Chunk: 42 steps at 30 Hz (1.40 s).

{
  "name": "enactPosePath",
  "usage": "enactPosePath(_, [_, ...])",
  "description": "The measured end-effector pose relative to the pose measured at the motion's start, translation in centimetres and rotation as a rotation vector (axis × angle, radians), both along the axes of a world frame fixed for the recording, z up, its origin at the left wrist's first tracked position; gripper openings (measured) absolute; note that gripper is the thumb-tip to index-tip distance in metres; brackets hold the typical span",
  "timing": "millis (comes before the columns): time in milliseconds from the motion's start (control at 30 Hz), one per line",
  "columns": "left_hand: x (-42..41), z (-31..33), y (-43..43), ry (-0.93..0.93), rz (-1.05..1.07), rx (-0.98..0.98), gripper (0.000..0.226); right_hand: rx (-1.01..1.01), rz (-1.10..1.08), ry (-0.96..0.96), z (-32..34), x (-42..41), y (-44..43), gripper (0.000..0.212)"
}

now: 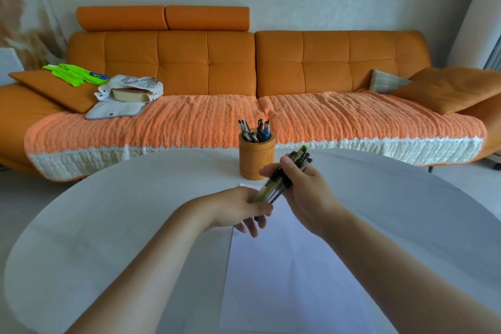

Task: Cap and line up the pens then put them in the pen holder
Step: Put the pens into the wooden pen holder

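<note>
1. Your right hand (306, 187) grips the bundle of pens (273, 186) near its upper end, fingers (271, 169) curled round it. Your left hand (238, 209) pinches the lower end, just above the sheet of paper (284, 266).
2. Hold the bundle tight, square its ends, then tip it upright. The pen holder (256, 157) stands just beyond, part full.
3. The caps look on, though the blur leaves that unsure.
4. Lower slowly so the pens inside don't block yours.
5. A white round worktop (108, 211) lies beneath, and behind it an orange sofa (206, 62) carries a bag (130, 89).
</note>
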<state>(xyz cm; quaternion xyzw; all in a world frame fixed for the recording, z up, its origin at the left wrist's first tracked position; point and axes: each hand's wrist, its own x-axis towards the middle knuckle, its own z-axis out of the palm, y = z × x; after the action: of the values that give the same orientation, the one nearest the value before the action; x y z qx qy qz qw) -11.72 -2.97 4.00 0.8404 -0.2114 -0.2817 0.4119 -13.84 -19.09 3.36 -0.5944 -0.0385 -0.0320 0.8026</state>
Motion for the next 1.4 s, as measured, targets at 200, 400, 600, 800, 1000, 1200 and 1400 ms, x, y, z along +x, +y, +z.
enactPosePath(200, [1.3,-0.3,0.0,0.033,0.019,-0.013,0.023,0.291,0.079,-0.005,0.6,1.7,-0.2,0.01])
enactPosePath(400, [7.2,2.4,1.7,-0.465,0.314,-0.141,0.009,0.203,-0.086,-0.132,4.2,5.4,-2.3,0.014])
enactPosePath(600, [12.6,3.5,-0.4,-0.994,0.512,-0.181,0.029,0.063,-0.296,-0.216,8.1,11.1,-4.0,0.02])
enactPosePath(800, [15.8,1.8,-1.6,-0.494,0.441,-0.139,0.115,-0.093,-0.44,-0.219,9.2,17.2,-2.8,0.02])
enactPosePath(1000, [17.2,0.3,-0.5,-0.417,0.401,-0.246,0.112,-0.223,-0.281,-0.171,7.8,20.1,-0.1,0.016])
enactPosePath(1200, [17.3,-0.2,-0.6,-0.492,0.423,-0.362,0.096,-0.622,-0.142,-0.105,6.1,20.6,0.7,0.014])
enactPosePath(1400, [17.2,-0.5,-0.9,-0.537,0.425,-0.429,0.079,-0.766,-0.063,0.029,5.5,19.7,0.1,0.011])
